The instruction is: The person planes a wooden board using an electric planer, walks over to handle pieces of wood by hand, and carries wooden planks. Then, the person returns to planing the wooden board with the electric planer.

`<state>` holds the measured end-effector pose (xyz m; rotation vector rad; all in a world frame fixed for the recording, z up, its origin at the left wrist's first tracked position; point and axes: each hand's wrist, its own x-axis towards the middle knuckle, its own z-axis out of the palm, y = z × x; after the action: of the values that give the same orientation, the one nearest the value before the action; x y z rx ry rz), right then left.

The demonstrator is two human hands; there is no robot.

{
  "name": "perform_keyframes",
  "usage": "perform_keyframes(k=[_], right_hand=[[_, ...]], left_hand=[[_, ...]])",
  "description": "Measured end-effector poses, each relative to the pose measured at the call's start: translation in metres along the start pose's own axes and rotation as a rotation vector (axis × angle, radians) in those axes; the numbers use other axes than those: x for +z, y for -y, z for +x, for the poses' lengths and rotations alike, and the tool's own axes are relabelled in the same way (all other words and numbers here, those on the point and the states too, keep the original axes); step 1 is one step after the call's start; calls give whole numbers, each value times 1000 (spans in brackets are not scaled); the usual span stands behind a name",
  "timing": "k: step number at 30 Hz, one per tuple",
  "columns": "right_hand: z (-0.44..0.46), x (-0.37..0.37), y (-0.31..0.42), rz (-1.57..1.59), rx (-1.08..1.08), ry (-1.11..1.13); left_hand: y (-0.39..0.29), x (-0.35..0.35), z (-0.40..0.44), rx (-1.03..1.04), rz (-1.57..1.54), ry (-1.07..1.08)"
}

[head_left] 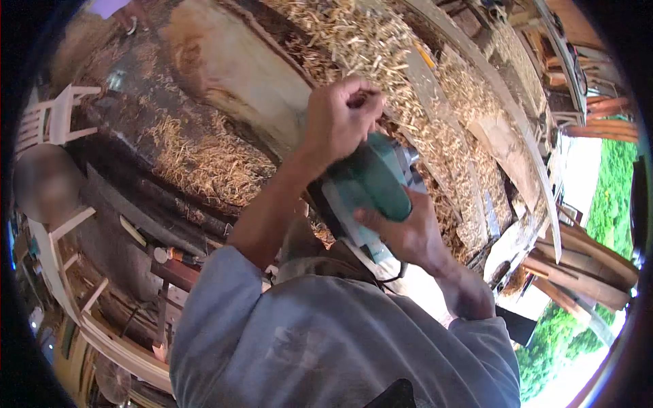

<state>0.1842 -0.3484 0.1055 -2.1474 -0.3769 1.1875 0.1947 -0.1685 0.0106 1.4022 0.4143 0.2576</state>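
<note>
A green electric planer (371, 180) is tilted in front of my body, smeared a little by motion. My right hand (415, 234) wraps round its rear handle, and a dark cord loops below that end. Just beyond the planer's front part is my left hand (343, 115), its fingers curled in. What those fingers hold, if anything, is hidden. A wide pale wooden board (248, 75) stretches away beyond my left hand, with bark-dark edges. Whether the planer touches the board cannot be made out.
Curly wood shavings (204, 163) lie on the ground and over several planks (500, 153) at right. A pencil-like yellow stick (425, 54) lies among them. At left are an orange-handled tool (182, 256), pale chair frames (64, 115) and a person (47, 183). Purple cloth (109, 5) shows at top left.
</note>
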Motion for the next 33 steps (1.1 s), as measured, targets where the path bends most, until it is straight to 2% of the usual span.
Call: perform_keyframes(k=[2, 3, 5, 7, 9, 11, 12, 14, 16, 18, 19, 21, 22, 24, 26, 28, 30, 31, 32, 33], right_hand=[[24, 4, 29, 72, 13, 8], [37, 7, 45, 28, -74, -15], [71, 18, 67, -43, -376, -94], [109, 26, 87, -186, -769, -165], [155, 29, 116, -518, -912, -197], [236, 42, 146, -990, -859, -295], [250, 52, 162, -334, -978, -349], [255, 54, 165, -457, -887, -355], [249, 55, 160, -536, -860, -326], [225, 52, 145, -574, -855, -300], [208, 49, 132, -575, -851, -286], [162, 39, 95, -545, -820, -253], [131, 32, 73, -518, -798, -234], [66, 22, 19, -447, -734, -207], [-2, 10, -44, -363, -649, -175], [-69, -3, -114, -266, -539, -157], [-142, -19, -188, -193, -403, -140], [-180, -26, -220, -162, -311, -125], [-218, -36, -243, -95, -29, -57], [-251, -46, -283, -227, -296, -69]], left_hand=[[-6, -33, 21, 64, 73, 31], [-5, -49, 27, 66, 72, 16], [-5, -82, 30, 412, 115, -366], [-9, -119, 5, 466, 113, -600], [-8, -149, -32, 422, 32, -746], [-14, -151, -77, 297, 0, -890], [-11, -150, -96, 297, -1, -900], [1, -148, -127, 191, 156, -989], [9, -151, -152, 221, 90, -997], [19, -151, -170, 291, 196, -1010], [13, -137, -175, 266, 189, -994], [0, -107, -175, 378, 192, -967], [-1, -88, -172, 359, 171, -935], [0, -51, -165, 510, 340, -740], [5, 2, -163, 572, 624, -543], [10, 72, -174, 761, 602, -275], [38, 146, -205, 571, 562, -69], [45, 179, -225, 555, 572, 38], [52, 210, -250, 534, 583, 144], [60, 241, -274, 508, 466, 236]])
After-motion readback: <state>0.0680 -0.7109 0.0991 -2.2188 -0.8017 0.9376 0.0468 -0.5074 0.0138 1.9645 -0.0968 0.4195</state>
